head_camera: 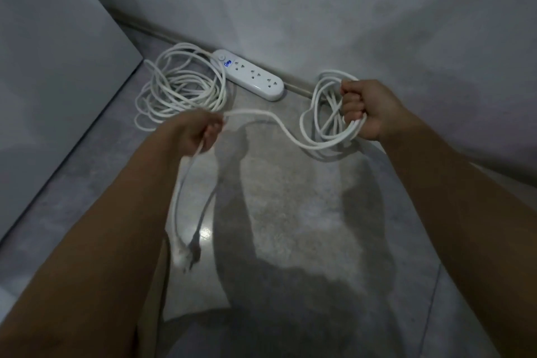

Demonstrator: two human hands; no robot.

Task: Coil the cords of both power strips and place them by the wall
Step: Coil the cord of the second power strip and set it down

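Head view, dim light, looking down at grey floor (290,197) meeting wall (348,9).

White power strip (250,74) flat on floor, long side against foot of wall, sockets up, small blue mark near its switch end. Loose coil of white cord (180,87) on floor just beside strip's switch end, on side away from wall corner; loops uneven, overlapping, touching strip.

Right hand (366,109) raised on other side of strip, near its far end, fist closed around several gathered loops of second white cord (322,113); loops hang from fist above floor. From this bundle a single strand sags and runs across in front of strip to left hand (197,132).

Left hand closed, pinching that strand between thumb and fingers, in front of floor coil. Below left hand, strand drops toward floor and ends in white plug (184,256), blurred, prongs barely resolved; contact with floor not determinable.

Second strip's body not seen. Both forearms bare, casting shadows on floor in front of strip.
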